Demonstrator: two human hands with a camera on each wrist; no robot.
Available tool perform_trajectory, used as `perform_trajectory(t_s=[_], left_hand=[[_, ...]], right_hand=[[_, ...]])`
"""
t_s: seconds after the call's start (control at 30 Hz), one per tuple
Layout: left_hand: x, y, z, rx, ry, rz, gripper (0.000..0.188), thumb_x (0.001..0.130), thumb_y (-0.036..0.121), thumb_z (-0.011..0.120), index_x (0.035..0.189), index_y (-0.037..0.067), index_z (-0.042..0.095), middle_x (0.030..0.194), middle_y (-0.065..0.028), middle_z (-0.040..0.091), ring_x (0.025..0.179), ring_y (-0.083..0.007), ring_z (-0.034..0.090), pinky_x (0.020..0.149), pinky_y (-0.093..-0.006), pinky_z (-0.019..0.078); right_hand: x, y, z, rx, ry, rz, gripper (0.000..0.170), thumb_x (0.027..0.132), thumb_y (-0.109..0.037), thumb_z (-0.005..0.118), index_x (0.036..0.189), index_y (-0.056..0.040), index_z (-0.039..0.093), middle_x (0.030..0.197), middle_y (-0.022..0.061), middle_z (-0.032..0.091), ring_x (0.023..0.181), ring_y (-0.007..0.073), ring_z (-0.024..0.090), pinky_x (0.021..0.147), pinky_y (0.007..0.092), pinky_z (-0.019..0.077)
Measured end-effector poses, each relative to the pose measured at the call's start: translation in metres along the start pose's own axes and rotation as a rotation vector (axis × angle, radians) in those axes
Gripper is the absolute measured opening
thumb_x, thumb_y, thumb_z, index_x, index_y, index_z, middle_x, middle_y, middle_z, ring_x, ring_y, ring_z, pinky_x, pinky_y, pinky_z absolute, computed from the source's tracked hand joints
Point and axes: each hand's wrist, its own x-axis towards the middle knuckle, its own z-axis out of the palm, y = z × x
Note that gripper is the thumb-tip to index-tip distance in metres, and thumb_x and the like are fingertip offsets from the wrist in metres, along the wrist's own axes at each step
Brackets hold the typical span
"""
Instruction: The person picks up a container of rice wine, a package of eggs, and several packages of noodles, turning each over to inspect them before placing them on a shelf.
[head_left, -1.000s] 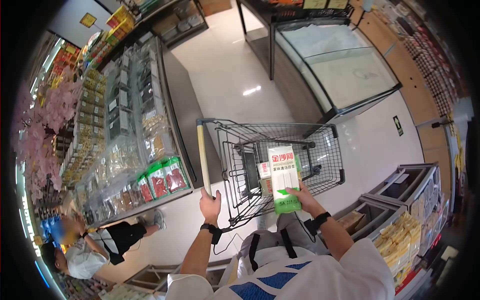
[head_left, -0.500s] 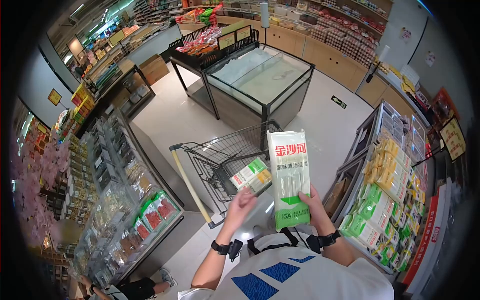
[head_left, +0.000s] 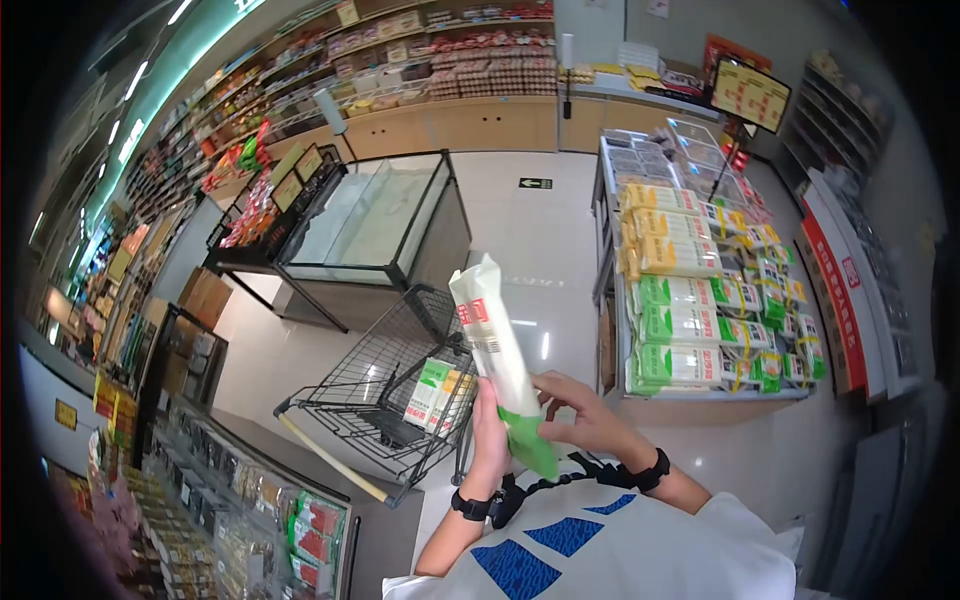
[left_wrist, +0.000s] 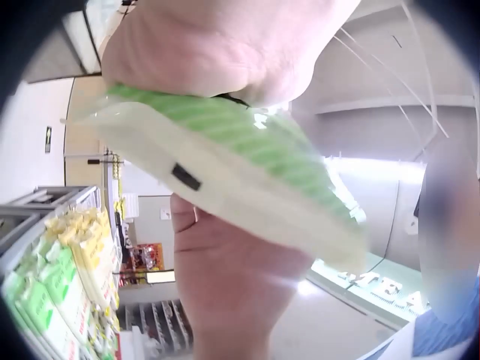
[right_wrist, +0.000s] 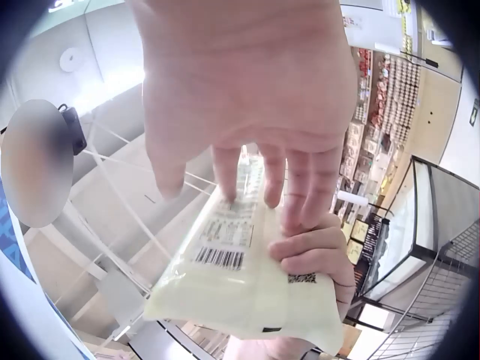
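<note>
My left hand [head_left: 488, 440] grips a pack of dried noodles [head_left: 495, 345], white with red lettering and a green lower end, tilted in front of my chest. In the right wrist view, the left hand's fingers [right_wrist: 311, 251] curl round the pack's edge beside a barcode and small code square. My right hand [head_left: 590, 420] is at the pack's other side; its fingers [right_wrist: 274, 176] reach loosely over the back of the pack, thumb apart. In the left wrist view, the pack's end [left_wrist: 225, 165] lies between the left palm and the right hand behind it.
A wire shopping cart [head_left: 345, 385] stands ahead to the left, with noodle packs [head_left: 440, 395] inside. On the right, a display stand holds stacked green and yellow noodle packs [head_left: 675, 310]. Beyond the cart is a glass-sided bin [head_left: 340, 285]. A shelf of dry goods [head_left: 310, 540] stands lower left.
My left hand has let go of the cart handle and taken the pack. My right hand's hold has loosened. The pack has turned to show its side, and the view has swung right toward the noodle stand.
</note>
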Motion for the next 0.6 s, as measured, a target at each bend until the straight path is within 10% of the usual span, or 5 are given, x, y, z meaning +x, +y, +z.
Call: perform_trajectory(t_s=[0.07, 0.1, 0.3, 0.37, 0.6], left_hand=[[0.001, -0.018, 0.003, -0.277, -0.215, -0.196, 0.046, 0.109, 0.053, 0.042, 0.116, 0.009, 0.055, 0.082, -0.0047, 0.060, 0.060, -0.0148, 0.057, 0.047, -0.0254, 0.0443], [-0.002, -0.022, 0.015, -0.287, -0.347, -0.206, 0.047, 0.107, 0.054, 0.044, 0.117, 0.009, 0.053, 0.079, -0.0039, 0.058, 0.057, -0.0152, 0.054, 0.045, -0.0260, 0.0427], [-0.036, -0.024, 0.084, -0.664, -0.530, -0.390, 0.055, 0.103, 0.059, 0.047, 0.112, 0.005, 0.047, 0.072, -0.0044, 0.047, 0.051, -0.0138, 0.047, 0.042, -0.0254, 0.0362], [-0.029, -0.050, 0.081, -0.917, -0.863, -0.671, 0.055, 0.103, 0.059, 0.047, 0.111, 0.005, 0.047, 0.072, -0.0045, 0.045, 0.051, -0.0123, 0.045, 0.043, -0.0248, 0.0345], [-0.056, -0.078, 0.105, -0.567, -0.766, -0.539, 0.057, 0.105, 0.056, 0.046, 0.126, 0.003, 0.048, 0.075, -0.0079, 0.049, 0.048, -0.0138, 0.042, 0.045, -0.0267, 0.0370]], right_hand=[[-0.013, -0.015, -0.017, -0.016, -0.134, -0.202, 0.051, 0.093, -0.025, 0.076, 0.141, -0.0107, 0.065, 0.124, 0.0097, 0.063, 0.100, 0.0168, 0.064, 0.082, 0.0296, 0.0520], [-0.022, -0.023, -0.026, 0.036, -0.185, -0.186, 0.037, 0.092, -0.023, 0.076, 0.126, -0.0080, 0.074, 0.132, 0.0131, 0.064, 0.108, 0.0266, 0.069, 0.097, 0.0357, 0.0514], [-0.074, -0.048, -0.068, 0.128, -0.150, -0.191, 0.024, 0.091, -0.008, 0.076, 0.114, -0.0022, 0.077, 0.116, 0.0150, 0.075, 0.113, 0.0275, 0.071, 0.100, 0.0378, 0.0529], [-0.093, -0.047, -0.084, 0.130, -0.093, -0.175, 0.021, 0.092, -0.008, 0.074, 0.112, -0.0012, 0.077, 0.116, 0.0134, 0.075, 0.112, 0.0260, 0.071, 0.098, 0.0366, 0.0535], [-0.144, -0.047, -0.119, -0.117, 0.152, 0.047, 0.031, 0.098, -0.010, 0.066, 0.128, -0.0035, 0.068, 0.119, 0.0128, 0.073, 0.109, 0.0202, 0.068, 0.091, 0.0323, 0.0544]])
